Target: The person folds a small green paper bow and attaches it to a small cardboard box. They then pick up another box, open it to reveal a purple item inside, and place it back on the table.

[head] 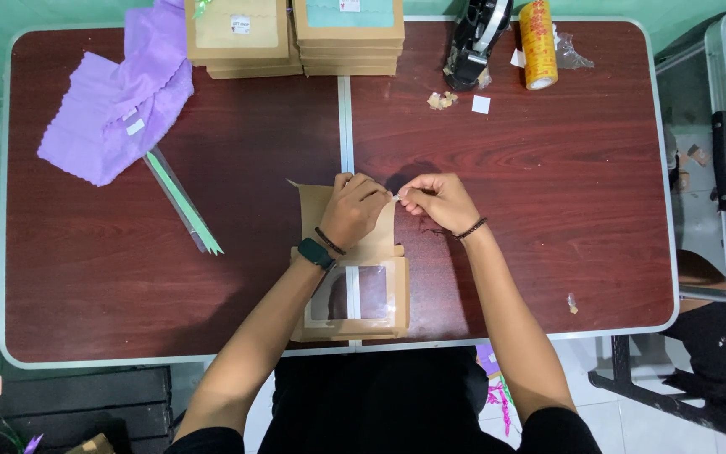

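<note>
A dark red folding table (548, 210) fills the view, and everything else sits on it relative to the flat kraft box (355, 294) with a clear window lying at the near edge, right in front of the person. Far back and left of that box lies a pile of purple cloths (115, 105), with a green strip in a clear sleeve (182, 202) nearer it on the left. Straight behind it stand two stacks of finished boxes (296, 38); back and right are a black tape dispenser (472, 42) and a yellow tape roll (538, 44). The box's flap is folded up but seemingly not yet sealed. The left hand (353, 210) presses flat on that flap, fingers curled at its right edge, while the right hand (439, 200) just beside it pinches a small clear piece of tape (397, 195).
</note>
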